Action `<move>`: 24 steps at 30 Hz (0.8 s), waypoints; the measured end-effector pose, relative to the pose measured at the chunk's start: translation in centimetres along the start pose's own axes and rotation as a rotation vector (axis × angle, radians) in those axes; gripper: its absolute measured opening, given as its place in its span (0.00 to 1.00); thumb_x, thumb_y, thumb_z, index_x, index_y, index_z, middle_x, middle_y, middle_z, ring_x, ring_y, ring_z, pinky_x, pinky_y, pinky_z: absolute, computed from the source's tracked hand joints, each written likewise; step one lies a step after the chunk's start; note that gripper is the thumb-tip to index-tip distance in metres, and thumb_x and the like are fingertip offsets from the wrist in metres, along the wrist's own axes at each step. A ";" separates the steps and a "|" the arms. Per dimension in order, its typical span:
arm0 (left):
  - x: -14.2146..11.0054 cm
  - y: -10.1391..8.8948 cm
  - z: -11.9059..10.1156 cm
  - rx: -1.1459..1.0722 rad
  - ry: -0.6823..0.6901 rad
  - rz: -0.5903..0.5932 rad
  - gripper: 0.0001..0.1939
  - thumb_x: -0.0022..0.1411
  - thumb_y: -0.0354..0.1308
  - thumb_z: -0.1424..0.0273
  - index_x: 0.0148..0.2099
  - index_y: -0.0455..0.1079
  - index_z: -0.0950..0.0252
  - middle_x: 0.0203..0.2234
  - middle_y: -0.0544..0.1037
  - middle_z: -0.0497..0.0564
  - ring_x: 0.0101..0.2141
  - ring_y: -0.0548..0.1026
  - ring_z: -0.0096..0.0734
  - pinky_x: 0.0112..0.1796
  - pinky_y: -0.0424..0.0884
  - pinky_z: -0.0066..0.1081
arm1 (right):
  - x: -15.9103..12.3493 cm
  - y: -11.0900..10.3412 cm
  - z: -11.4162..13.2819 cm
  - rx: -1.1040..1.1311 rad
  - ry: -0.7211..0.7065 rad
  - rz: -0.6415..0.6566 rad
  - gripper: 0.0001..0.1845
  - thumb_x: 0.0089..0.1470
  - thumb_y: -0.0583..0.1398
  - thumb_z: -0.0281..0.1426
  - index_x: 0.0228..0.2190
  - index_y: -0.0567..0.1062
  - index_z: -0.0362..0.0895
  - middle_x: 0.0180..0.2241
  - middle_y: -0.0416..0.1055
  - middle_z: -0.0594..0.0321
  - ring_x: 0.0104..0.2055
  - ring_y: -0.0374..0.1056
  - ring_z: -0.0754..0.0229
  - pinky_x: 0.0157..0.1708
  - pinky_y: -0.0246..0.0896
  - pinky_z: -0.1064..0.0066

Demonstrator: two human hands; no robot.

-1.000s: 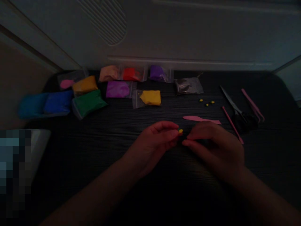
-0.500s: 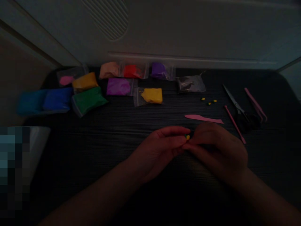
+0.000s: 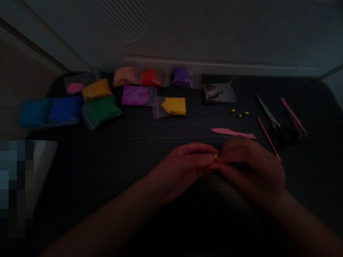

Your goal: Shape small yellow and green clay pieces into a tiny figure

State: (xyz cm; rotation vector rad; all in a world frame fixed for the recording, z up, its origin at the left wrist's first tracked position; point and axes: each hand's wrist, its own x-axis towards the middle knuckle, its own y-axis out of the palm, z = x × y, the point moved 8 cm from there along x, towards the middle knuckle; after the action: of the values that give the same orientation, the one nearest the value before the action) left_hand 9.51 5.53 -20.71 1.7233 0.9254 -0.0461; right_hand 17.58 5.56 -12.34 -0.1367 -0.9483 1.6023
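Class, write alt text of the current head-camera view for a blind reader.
In dim light, the left hand and right hand meet around a tiny yellow-and-green piece above a dark ridged table. Beyond lie colourful bags; scissors and pink tools lie to the right.

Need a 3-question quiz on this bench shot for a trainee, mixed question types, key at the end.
1. Besides the held piece, how many small yellow-and-green bits lie on the table?
2. True or false: the scissors lie between the pink tweezers and the thin pink rod.
3. Which bag lies nearest the left hand?
A) teal bag
B) green bag
C) yellow bag

Key: 1. three; 2. true; 3. C
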 end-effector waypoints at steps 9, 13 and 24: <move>0.0 -0.2 0.2 0.020 -0.017 -0.027 0.05 0.48 0.59 0.77 0.32 0.71 0.68 0.27 0.73 0.48 0.31 0.70 0.22 0.39 0.63 0.25 | 0.0 0.0 0.1 -0.051 -0.015 0.009 0.06 0.43 0.62 0.27 0.27 0.69 0.46 0.26 0.68 0.65 0.29 0.66 0.63 0.30 0.63 0.69; 0.0 -0.3 0.3 0.032 -0.028 -0.030 0.05 0.48 0.60 0.76 0.31 0.70 0.68 0.27 0.73 0.48 0.31 0.70 0.22 0.39 0.63 0.26 | -0.1 0.0 0.1 -0.060 -0.028 0.013 0.06 0.43 0.62 0.27 0.27 0.69 0.46 0.26 0.68 0.65 0.29 0.66 0.63 0.30 0.63 0.68; 0.0 -0.4 0.3 0.044 -0.031 -0.017 0.04 0.49 0.59 0.76 0.32 0.70 0.69 0.28 0.73 0.47 0.31 0.70 0.21 0.38 0.63 0.25 | 0.0 -0.1 0.1 -0.081 -0.026 0.014 0.10 0.44 0.62 0.28 0.29 0.67 0.48 0.26 0.68 0.66 0.29 0.65 0.62 0.31 0.62 0.67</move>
State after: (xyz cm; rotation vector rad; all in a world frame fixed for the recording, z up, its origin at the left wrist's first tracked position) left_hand 9.41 5.29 -21.13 1.7503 0.9216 -0.1046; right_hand 17.61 5.50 -12.28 -0.1795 -1.0356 1.5824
